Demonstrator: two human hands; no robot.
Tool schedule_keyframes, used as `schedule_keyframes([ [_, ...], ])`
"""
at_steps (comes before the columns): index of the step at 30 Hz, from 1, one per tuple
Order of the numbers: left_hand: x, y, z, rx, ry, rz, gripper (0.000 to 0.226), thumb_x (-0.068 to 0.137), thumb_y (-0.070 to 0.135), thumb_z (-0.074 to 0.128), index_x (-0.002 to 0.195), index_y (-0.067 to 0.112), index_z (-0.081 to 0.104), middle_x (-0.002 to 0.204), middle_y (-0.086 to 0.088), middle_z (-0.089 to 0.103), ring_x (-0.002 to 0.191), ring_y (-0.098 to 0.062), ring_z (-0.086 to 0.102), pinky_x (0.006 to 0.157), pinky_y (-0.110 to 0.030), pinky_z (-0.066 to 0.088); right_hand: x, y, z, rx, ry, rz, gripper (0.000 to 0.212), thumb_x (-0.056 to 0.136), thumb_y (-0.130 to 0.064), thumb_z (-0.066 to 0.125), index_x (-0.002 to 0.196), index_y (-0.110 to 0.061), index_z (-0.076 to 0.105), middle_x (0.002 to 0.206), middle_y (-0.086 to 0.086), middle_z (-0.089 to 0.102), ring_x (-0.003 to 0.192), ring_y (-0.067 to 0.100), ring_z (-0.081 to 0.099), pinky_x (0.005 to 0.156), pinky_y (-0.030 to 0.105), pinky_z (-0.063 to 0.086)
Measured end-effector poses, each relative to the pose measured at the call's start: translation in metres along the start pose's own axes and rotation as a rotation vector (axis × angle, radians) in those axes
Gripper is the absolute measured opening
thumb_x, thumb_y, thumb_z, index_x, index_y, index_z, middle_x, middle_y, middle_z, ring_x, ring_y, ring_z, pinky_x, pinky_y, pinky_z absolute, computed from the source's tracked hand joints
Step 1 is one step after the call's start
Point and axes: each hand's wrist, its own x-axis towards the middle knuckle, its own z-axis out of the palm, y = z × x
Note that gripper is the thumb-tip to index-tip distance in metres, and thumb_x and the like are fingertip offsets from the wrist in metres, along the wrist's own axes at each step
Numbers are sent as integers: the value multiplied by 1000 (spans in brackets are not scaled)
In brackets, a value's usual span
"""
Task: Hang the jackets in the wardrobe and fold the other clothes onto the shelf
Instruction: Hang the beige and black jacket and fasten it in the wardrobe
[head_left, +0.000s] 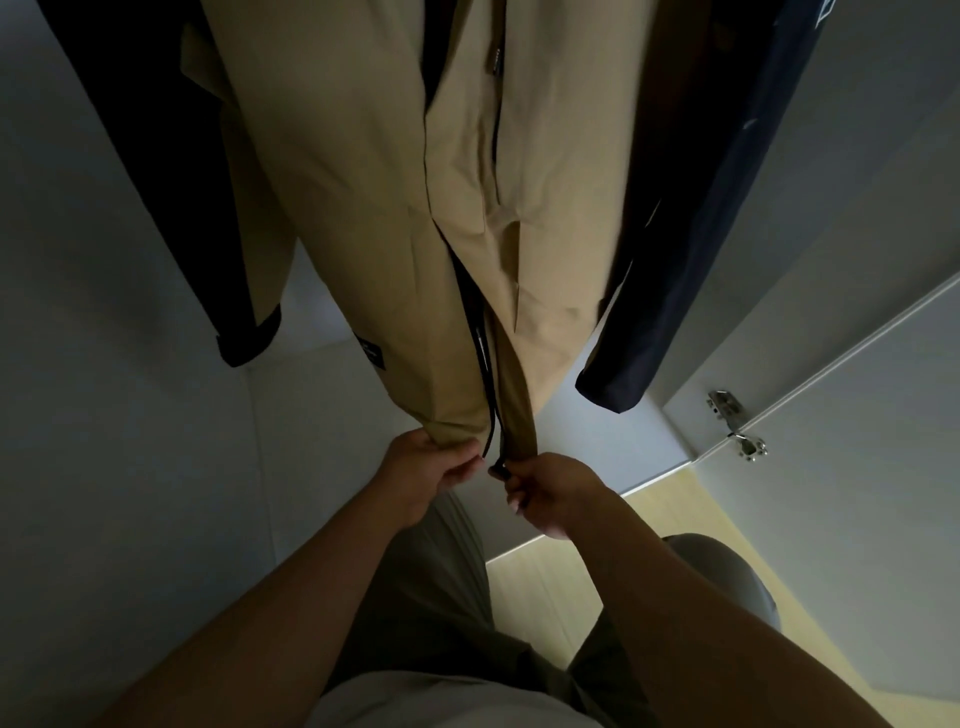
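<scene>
A tan jacket (363, 208) hangs in the wardrobe, its front split by a black zipper (483, 358). My left hand (426, 470) grips the bottom hem of the left front panel. My right hand (545, 491) pinches the zipper's lower end at the hem of the right panel. Both hands sit side by side just under the jacket. A black jacket (171, 171) hangs to its left and a dark navy jacket (701, 249) to its right. The rail and hangers are out of view.
The wardrobe's white floor panel (322, 426) lies beneath the jackets, its white side wall (93, 364) on the left. An open white door (857, 467) with metal hinges (735, 426) stands at right. Light wooden flooring (571, 597) shows below, beside my legs.
</scene>
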Motion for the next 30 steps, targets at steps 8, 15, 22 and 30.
schedule_keyframes([
  [8, 6, 3, -6, 138, 74, 40, 18, 82, 24, 81, 96, 16, 74, 90, 0, 76, 90, -16, 65, 78, -30, 49, -5, 3, 14, 76, -3, -33, 7, 97, 2, 54, 98, 0, 61, 84, 12, 63, 58, 9, 39, 56, 22, 32],
  [15, 5, 4, -7, -3, 56, 73, 15, 85, 18, 77, 98, 10, 75, 99, -7, 77, 95, -18, 73, 77, -24, 57, -3, 1, 29, 110, 41, -61, 7, 97, 1, 55, 99, 0, 62, 84, 12, 63, 53, 8, 35, 50, 19, 30],
  [22, 3, 9, 0, -57, 72, 108, 47, 69, 29, 82, 109, 8, 71, 103, -4, 77, 95, -16, 74, 75, -22, 58, -3, -1, 37, 98, 117, -72, 3, 95, 2, 60, 92, 2, 62, 81, 13, 65, 53, 8, 41, 48, 19, 37],
  [30, 1, 10, 3, 79, 177, 181, 17, 83, 14, 78, 99, 13, 73, 99, -3, 77, 91, -15, 73, 79, -25, 57, -1, -8, 43, 94, 189, -71, 4, 94, 0, 63, 96, 3, 65, 82, 14, 68, 52, 8, 46, 46, 19, 43],
])
